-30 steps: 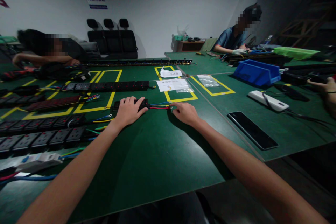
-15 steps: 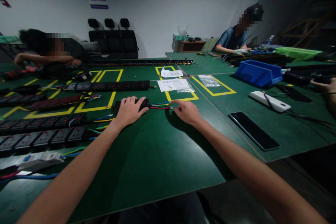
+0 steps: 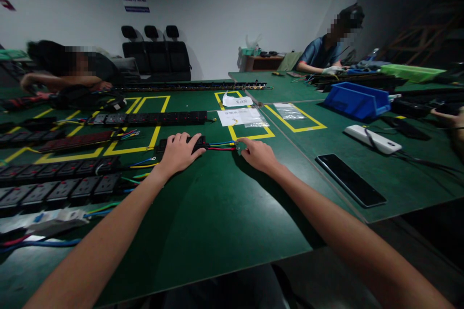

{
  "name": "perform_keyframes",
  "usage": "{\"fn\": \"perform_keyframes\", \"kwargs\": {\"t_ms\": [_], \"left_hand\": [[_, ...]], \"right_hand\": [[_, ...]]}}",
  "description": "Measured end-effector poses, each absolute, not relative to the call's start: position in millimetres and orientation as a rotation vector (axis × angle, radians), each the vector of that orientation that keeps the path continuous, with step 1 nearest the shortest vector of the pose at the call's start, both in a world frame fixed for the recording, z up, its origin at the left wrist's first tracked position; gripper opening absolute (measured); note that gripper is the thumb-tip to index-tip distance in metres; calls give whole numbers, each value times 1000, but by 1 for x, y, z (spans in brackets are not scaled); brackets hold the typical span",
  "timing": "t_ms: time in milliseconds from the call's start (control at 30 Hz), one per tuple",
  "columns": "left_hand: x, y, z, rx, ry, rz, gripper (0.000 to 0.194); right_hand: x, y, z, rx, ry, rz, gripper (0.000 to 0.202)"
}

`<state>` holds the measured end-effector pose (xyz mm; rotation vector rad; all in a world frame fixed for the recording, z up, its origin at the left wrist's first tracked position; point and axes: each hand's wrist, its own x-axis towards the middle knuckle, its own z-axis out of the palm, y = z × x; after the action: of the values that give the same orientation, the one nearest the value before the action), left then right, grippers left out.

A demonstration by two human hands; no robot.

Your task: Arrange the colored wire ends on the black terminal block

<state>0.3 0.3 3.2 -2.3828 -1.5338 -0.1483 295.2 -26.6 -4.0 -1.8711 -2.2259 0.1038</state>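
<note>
My left hand (image 3: 180,154) lies over a short black socket block (image 3: 197,143), its fingers bent across the top and the thumb along the near side. Blue, red and other thin wires (image 3: 221,148) run out of the block's right end, lying nearly straight along the table. At their tips, my right hand (image 3: 259,154) has index finger and thumb brought together around the wire ends, where small metal terminals show. Part of the block is hidden under my left hand.
Several socket strips (image 3: 58,170) with loose wires lie at the left. Paper labels (image 3: 235,117) and a plastic bag (image 3: 289,111) lie ahead. At the right are a phone (image 3: 351,179), a white power strip (image 3: 372,139) and a blue bin (image 3: 357,101). Other people work across the table.
My right hand has shifted very slightly right at the wire tips. My left hand stays on the socket block.
</note>
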Motion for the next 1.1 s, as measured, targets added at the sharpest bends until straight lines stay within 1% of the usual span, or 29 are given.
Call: {"fn": "perform_keyframes", "kwargs": {"t_ms": [167, 633, 800, 900, 1033, 1100], "left_hand": [[1, 0, 4, -2379, -1529, -151, 75], [1, -1, 4, -2391, -1546, -145, 74], [1, 0, 4, -2381, -1515, -124, 74], [1, 0, 5, -2385, -1519, -122, 74], [0, 0, 4, -2386, -1512, -132, 74], [0, 1, 3, -2380, -1501, -145, 75]], "right_hand": [[294, -28, -3, -1808, -2212, 86, 43], [299, -27, -5, -1764, -2199, 44, 34], [297, -27, -5, -1771, -2189, 65, 42], [296, -27, -5, -1802, -2238, 102, 42], [296, -26, -5, -1833, -2183, 69, 51], [296, -26, -6, -1846, -2224, 83, 52]]}}
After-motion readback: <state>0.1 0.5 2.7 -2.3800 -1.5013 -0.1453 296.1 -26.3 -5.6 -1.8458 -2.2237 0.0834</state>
